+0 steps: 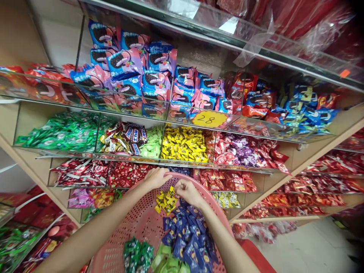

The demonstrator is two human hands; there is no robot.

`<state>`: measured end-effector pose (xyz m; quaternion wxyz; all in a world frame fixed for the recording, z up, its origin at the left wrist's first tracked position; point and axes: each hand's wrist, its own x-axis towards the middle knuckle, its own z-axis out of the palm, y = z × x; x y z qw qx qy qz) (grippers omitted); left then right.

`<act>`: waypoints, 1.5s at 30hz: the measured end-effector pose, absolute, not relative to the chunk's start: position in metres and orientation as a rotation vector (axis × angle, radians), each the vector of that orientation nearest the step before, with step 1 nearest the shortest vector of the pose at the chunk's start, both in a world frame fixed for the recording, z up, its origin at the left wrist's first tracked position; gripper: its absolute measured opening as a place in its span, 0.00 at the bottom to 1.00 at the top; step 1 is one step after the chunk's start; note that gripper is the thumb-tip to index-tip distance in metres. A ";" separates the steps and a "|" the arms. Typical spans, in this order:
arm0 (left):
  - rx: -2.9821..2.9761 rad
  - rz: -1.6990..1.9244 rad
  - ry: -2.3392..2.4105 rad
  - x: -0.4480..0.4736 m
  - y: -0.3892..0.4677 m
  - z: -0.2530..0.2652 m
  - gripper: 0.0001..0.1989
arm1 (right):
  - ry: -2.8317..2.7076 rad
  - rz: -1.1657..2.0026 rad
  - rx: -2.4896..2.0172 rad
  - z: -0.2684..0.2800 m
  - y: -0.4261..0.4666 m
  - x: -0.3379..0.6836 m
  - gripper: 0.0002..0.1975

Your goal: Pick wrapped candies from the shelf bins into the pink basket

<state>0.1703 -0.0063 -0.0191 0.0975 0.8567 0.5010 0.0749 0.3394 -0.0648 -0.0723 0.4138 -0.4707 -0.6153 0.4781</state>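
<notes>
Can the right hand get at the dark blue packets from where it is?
Likely yes: the right hand is over the pink basket, beside the yellow candies, and the dark blue packets lie close by, many with their faces uncovered, with nothing seen in its way.

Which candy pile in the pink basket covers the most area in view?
The dark blue pile, just below the right hand in the picture. The yellow pile, dark green pile and light green pile each cover clearly less.
</notes>
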 end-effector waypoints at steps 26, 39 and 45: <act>2.554 0.224 1.511 0.172 -0.007 -0.022 0.22 | -2.193 0.932 -1.345 -0.090 -0.079 0.325 0.04; 2.552 0.213 1.516 0.173 -0.007 -0.020 0.21 | -2.194 0.719 -1.492 -0.099 -0.080 0.318 0.10; 2.550 0.245 1.517 0.171 -0.006 -0.022 0.21 | -2.162 0.450 -1.577 -0.069 -0.083 0.315 0.16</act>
